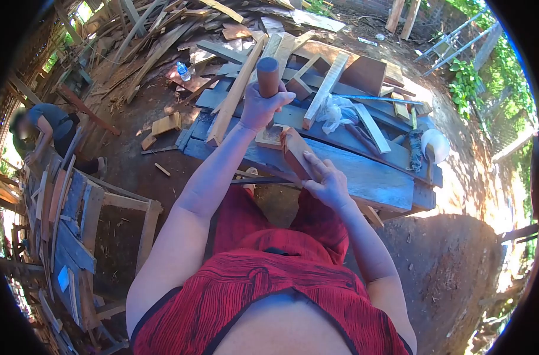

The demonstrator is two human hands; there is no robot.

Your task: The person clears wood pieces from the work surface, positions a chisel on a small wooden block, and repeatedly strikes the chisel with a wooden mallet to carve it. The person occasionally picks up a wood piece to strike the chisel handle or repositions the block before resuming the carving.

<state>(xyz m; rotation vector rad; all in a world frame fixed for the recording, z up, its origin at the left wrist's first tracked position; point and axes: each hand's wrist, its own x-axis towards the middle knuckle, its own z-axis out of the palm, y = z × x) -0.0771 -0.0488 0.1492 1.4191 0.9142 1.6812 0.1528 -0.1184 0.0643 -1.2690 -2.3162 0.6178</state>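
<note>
My left hand (263, 107) is raised over the workbench, its fingers wrapped round a thick round wooden piece (269, 83) whose flat, dark end points up toward me. What lies below the fist is hidden. Nearer my body, my right hand (328, 184) grips a reddish-brown wooden block (295, 152), held slanted with its rough, chipped end away from me. That end overlaps a pale wood piece (270, 137) on the bench's front part in this view.
Planks and offcuts lie across the blue-grey workbench (364, 171), with a clear plastic bag (333, 113) among them. A water bottle (183, 71) stands on the ground beyond. At far left a person (50, 127) bends near a wooden frame (124, 201). Scrap boards (163, 53) are piled behind.
</note>
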